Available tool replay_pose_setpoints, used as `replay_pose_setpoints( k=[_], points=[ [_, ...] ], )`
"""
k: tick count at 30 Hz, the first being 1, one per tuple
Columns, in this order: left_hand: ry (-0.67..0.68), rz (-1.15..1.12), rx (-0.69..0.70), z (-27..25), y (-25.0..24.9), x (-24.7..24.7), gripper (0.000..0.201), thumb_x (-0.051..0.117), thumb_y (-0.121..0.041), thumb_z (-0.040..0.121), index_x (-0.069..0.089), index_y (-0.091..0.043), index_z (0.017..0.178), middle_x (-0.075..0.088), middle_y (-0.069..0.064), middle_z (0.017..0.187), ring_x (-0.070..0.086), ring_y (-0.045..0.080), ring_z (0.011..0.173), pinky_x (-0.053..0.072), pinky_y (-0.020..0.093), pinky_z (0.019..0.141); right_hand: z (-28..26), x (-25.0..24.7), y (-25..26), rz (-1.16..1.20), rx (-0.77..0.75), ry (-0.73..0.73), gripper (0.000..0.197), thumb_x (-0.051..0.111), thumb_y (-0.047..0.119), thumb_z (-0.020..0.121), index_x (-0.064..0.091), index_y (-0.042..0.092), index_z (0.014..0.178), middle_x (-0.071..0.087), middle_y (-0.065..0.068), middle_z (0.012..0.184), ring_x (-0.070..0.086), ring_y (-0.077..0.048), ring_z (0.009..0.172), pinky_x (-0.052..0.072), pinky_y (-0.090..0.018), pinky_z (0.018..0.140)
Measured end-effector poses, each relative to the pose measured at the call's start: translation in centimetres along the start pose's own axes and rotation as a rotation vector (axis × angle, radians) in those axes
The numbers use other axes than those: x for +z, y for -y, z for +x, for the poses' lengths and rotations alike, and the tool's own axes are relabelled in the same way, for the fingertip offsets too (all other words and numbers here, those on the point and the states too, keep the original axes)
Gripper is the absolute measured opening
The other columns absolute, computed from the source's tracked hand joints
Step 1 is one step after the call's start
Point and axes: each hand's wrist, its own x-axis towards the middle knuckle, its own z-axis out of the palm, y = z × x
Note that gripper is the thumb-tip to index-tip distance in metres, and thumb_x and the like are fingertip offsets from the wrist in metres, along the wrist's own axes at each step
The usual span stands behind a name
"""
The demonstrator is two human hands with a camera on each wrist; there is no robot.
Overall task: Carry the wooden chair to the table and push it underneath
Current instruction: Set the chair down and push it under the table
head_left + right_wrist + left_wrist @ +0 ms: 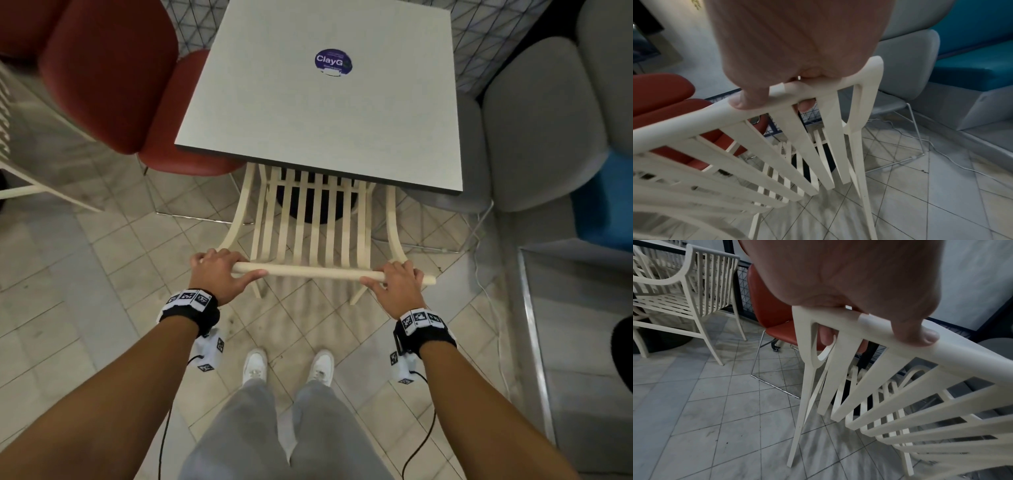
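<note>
At the far left stands a cream slatted armchair, and just right of it a red upholstered chair whose seat reaches up to the left edge of the table. The red chair's chrome sled base lies on the floor close beside the wooden chair's left legs.

The left hand is curled round the left end of the top rail, fingers over the far side and thumb lying along the near side. The wooden chair, cream with a slatted back, stands at the near edge of the table with its seat hidden under the tabletop and its back and rear legs out on the near side. A dark round table base shows through the slats, right in front of the chair. The right hand grips the right end of the same rail in the same way, thumb on the near side.

The table is square, pale grey, with a round purple sticker near its far middle. To its right stands a grey upholstered chair on a thin white wire frame, then a blue bench seat. A white cable trails over the floor there. The floor is pale tile laid diagonally, scuffed in places. A dark wire-mesh panel runs behind the table.
</note>
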Motion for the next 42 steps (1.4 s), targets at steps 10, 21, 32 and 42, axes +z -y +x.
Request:
replay_pose_setpoints(
  k=[10,21,32,42],
  points=[
    [-0.029,0.084,0.029,-0.9,1.2,-0.4,0.069,0.042,-0.091,0.082,0.076,-0.036,0.105,0.076,-0.008,0.107,0.062,0.024,0.108,0.033,0.054,0.111,-2.0,0.6,2.4,-0.013,0.022,-0.041,0.063,0.035,0.078,0.085,0.066,0.027,0.103,0.062,0.005,0.099,0.048,-0.02,0.096,0.035,-0.039,0.089],
    [0.035,-0.056,0.136,0.2,-0.6,0.4,0.075,0.034,-0.091,0.077,0.078,-0.037,0.106,0.075,-0.014,0.1,0.06,0.017,0.102,0.031,0.048,0.098,-2.0,1.2,4.9,0.02,-0.052,-0.052,0.078,0.013,0.074,0.088,0.066,0.021,0.108,0.058,0.004,0.101,0.051,-0.02,0.096,0.04,-0.036,0.094],
    [0.031,-0.046,0.118,2.6,-0.3,-0.4,0.061,0.05,-0.083,0.083,0.077,-0.033,0.105,0.077,-0.008,0.103,0.061,0.022,0.103,0.03,0.047,0.099,0.3,0.6,6.0,0.053,-0.002,0.009,0.098,0.003,0.084,0.077,0.066,0.019,0.113,0.059,0.001,0.107,0.053,-0.021,0.101,0.038,-0.037,0.096],
    [0.029,-0.036,0.09,2.2,-0.5,-0.1,0.054,0.056,-0.077,0.086,0.077,-0.031,0.106,0.076,-0.004,0.097,0.062,0.021,0.099,0.031,0.046,0.098,0.2,0.1,6.0,0.116,0.025,0.027,0.087,0.021,0.08,0.074,0.067,0.016,0.109,0.06,-0.001,0.105,0.054,-0.022,0.103,0.036,-0.036,0.099]
  ],
)
